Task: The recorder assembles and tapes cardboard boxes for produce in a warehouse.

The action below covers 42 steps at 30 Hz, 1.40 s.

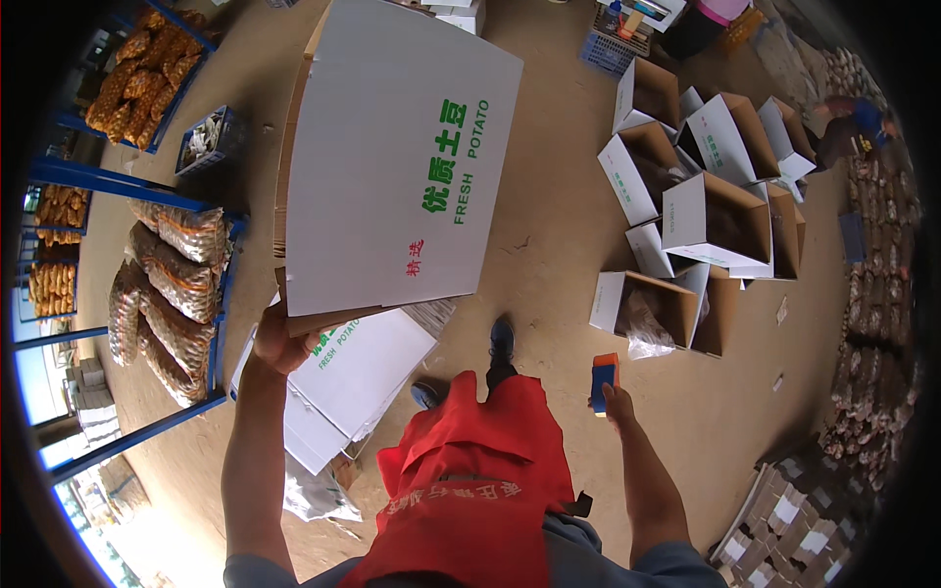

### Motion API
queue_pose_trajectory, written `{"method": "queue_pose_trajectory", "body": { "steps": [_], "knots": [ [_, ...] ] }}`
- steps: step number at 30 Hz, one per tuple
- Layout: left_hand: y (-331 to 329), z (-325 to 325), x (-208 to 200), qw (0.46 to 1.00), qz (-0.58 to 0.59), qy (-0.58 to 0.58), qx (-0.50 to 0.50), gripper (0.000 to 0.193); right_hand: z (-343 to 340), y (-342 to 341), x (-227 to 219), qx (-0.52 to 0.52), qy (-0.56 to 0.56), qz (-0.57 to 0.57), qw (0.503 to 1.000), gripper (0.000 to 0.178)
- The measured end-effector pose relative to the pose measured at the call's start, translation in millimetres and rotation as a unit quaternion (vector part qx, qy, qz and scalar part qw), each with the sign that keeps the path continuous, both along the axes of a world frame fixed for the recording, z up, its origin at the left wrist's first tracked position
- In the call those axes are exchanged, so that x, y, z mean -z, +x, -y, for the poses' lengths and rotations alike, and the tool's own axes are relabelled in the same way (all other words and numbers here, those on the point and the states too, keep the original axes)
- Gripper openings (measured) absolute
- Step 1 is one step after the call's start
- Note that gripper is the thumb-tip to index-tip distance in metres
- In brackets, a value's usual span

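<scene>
My left hand (281, 341) is closed on the lower left corner of a large white cardboard carton (377, 157) with green and red print. The carton is held up in front of me, its brown edges showing along the left side and bottom. Below and partly behind it lies a stack of flat white cartons (368, 377) with similar print. Out to the right, my right hand (616, 402) grips a small blue and orange block (606, 374); its exact kind cannot be made out. The right hand is well apart from the carton.
Several open white cartons (720, 220) stand piled on the floor at right, one with clear plastic (647, 328) hanging out. Filled sacks (176, 284) lie on a blue rack (118, 181) at left. A dark crate (208, 142) stands beyond. More sacks (872, 304) line the far right.
</scene>
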State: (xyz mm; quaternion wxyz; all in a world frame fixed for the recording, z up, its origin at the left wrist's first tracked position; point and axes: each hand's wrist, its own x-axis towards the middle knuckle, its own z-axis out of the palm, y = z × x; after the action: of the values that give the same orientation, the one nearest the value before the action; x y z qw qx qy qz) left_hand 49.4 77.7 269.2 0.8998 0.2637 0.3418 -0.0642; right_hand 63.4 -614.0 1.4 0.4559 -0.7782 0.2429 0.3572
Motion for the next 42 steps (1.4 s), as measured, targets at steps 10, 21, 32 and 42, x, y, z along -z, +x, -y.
{"method": "queue_pose_trajectory", "body": {
  "steps": [10, 21, 32, 42],
  "knots": [
    [169.0, 119.0, 125.6, 0.976, -0.160, 0.096, 0.111, 0.044, 42.9, -29.2, -34.0, 0.112, 0.011, -0.060, 0.992, 0.043],
    [290.8, 228.6, 180.9, 0.920, -0.012, 0.392, 0.017, 0.054, 59.9, -27.6, -64.9, 0.079, 0.002, -0.076, 0.994, 0.046],
    [-94.0, 168.1, 172.9, 0.697, -0.162, 0.610, 0.339, 0.033, -14.6, 50.2, -50.5, -0.038, 0.022, -0.046, 0.998, 0.049],
    [-269.0, 51.7, 244.9, 0.560, -0.166, 0.770, 0.256, 0.085, -136.2, -14.2, -134.8, -0.206, 0.004, -0.037, 0.978, 0.048]
  ]
}}
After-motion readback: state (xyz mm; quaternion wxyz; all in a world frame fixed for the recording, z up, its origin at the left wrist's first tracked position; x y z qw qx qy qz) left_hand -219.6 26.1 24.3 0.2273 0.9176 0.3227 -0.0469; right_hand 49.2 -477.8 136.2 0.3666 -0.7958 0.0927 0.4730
